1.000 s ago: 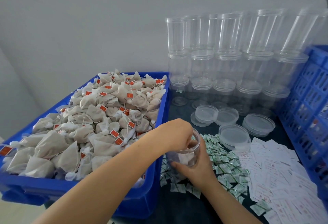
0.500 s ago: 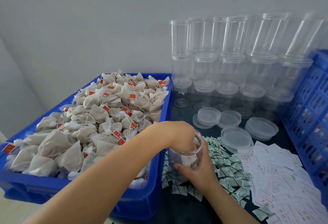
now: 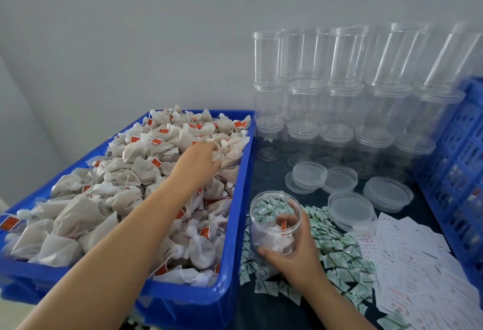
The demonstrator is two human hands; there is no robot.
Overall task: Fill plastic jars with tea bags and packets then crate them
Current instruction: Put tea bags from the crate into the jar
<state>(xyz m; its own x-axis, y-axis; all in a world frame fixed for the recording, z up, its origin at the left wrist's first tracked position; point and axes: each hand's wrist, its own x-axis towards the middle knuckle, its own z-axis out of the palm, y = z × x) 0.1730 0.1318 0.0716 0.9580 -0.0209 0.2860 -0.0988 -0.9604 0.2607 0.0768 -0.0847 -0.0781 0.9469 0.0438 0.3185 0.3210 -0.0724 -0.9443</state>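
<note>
My right hand grips a clear plastic jar tilted over the dark table, with a few tea bags and a red tag inside. My left hand reaches into the blue bin of beige tea bags with red tags, its fingers curled over the bags at the bin's far right; whether it holds one is unclear. Small green and white packets lie scattered around and under the jar.
Stacks of empty clear jars stand at the back against the wall. Loose clear lids lie in front of them. White printed slips cover the right of the table. A blue crate stands at the right edge.
My left hand has left the jar's mouth and moved up and left into the tea bag bin. The jar in my right hand now shows tea bags inside.
</note>
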